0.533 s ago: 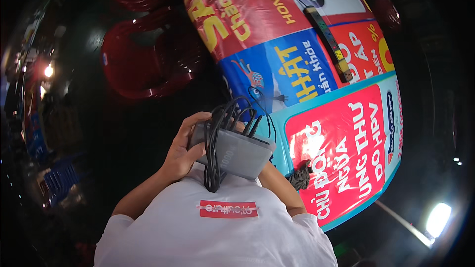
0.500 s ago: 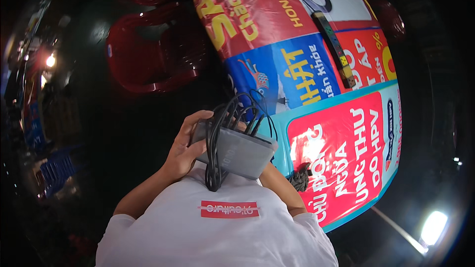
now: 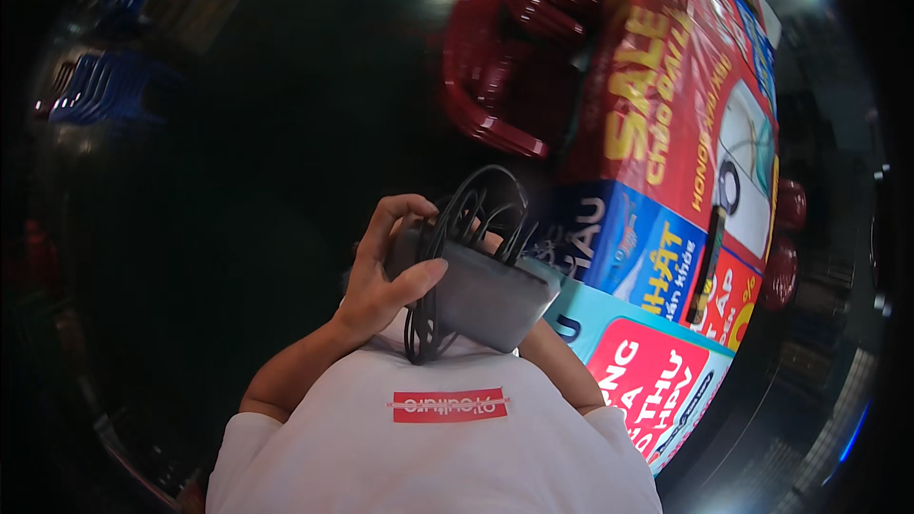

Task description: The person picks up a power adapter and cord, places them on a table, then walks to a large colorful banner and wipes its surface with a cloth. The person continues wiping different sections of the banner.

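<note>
A flat grey box (image 3: 495,300) is held in front of my white shirt, slightly tilted. A looped bundle of black cables (image 3: 427,309) hangs over its near side, and more cable loops rise above its far edge. My left hand (image 3: 392,271) grips the box's left end, the thumb on top near the cables and the fingers curled round the far corner. Mostly hidden behind the box, my right hand (image 3: 493,242) shows only a bit of its fingers by the far edge, among the cables; its forearm reaches in from the right.
A long table (image 3: 657,124) covered with colourful printed banners runs along my right. On it lie a dark power strip (image 3: 707,266) and a black cable coil (image 3: 729,186). Red plastic chairs (image 3: 466,86) stand beyond; blue stacked seats (image 3: 105,90) are far left.
The view has swung left, so the table and red chairs now appear farther right. The box stays in my hands, and my left thumb now lies farther across its top toward the cables.
</note>
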Demonstrator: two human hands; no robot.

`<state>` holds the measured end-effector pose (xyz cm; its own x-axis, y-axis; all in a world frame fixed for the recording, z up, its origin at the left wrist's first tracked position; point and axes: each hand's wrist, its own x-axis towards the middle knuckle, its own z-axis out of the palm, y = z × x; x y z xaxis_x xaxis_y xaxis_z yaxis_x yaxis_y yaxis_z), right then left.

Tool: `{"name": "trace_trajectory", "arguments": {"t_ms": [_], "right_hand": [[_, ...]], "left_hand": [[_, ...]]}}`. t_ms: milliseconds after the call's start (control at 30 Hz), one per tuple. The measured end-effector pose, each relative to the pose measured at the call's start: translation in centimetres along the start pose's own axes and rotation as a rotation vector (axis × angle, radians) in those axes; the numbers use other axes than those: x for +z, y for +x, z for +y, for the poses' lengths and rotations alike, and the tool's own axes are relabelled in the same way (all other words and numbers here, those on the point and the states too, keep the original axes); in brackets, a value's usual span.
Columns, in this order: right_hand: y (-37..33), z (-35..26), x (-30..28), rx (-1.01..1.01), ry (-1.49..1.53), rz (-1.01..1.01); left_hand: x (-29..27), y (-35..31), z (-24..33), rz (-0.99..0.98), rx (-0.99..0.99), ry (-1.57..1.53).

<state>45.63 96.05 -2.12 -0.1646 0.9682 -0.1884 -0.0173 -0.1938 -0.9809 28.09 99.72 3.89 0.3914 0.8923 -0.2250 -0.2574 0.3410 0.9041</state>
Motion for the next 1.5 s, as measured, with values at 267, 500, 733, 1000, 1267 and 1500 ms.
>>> {"name": "trace_trajectory", "arguments": {"t_ms": [267, 500, 733, 1000, 1267, 1500], "right_hand": [[9.5, 1.8, 20.4, -0.034, -0.171, -0.292], [19.4, 6.5, 33.5, 0.033, -0.344, -0.732], [33.0, 6.3, 47.7, 0.062, -0.431, -0.925], [50.2, -12.4, 69.9, -0.912, -0.569, -1.558], [58.8, -15.0, 101.2, -0.391, -0.644, -2.235], [68.6, -8.0, 125.1, 0.244, -0.085, -2.165]], "left_hand": [[-20.1, -4.8, 6.3, 0.440, 0.172, -0.142], [-37.2, -7.1, 11.2, 0.854, 0.570, -0.139], [-56.7, -11.0, 15.9, 1.412, 0.725, 0.230], [-72.0, -17.8, 21.2, 1.469, 0.317, 0.513], [-86.7, -22.5, 27.4, 0.832, 0.236, 0.091], [-107.4, -29.5, 36.0, 0.800, 0.551, -0.136]]}}
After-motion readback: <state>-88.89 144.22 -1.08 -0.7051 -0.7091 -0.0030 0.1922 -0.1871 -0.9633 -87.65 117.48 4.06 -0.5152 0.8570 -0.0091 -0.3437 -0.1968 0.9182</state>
